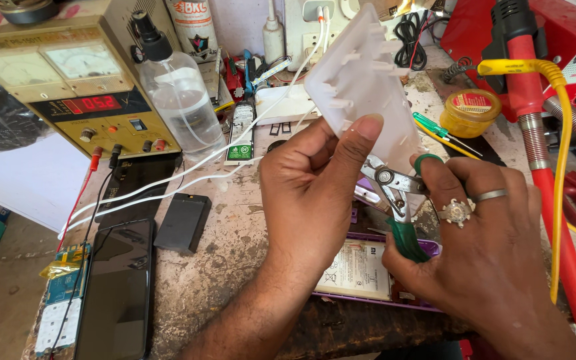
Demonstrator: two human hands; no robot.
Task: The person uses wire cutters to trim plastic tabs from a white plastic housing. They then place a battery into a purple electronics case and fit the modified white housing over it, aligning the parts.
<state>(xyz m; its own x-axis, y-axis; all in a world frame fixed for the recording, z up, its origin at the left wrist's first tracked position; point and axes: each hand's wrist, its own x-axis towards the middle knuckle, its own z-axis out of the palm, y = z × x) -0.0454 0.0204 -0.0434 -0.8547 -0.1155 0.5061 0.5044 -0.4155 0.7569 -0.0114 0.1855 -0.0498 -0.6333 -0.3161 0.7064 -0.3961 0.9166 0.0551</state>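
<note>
My left hand (311, 193) holds up a white plastic plate (361, 80) with small pegs on its face, thumb pressed on its lower edge. My right hand (481, 240), with two rings on it, grips green-handled pliers (398, 200); their metal jaws sit at the plate's lower edge, just right of my thumb. Under both hands lies an opened purple phone (368, 273) with its battery showing.
A bench power supply (68, 80) and a clear spray bottle (181, 100) stand at the back left. A black phone (118, 287), a small black block (181, 223) and a circuit board (61, 297) lie at the left. Red and yellow hoses (541, 133) and a yellow jar (469, 112) crowd the right.
</note>
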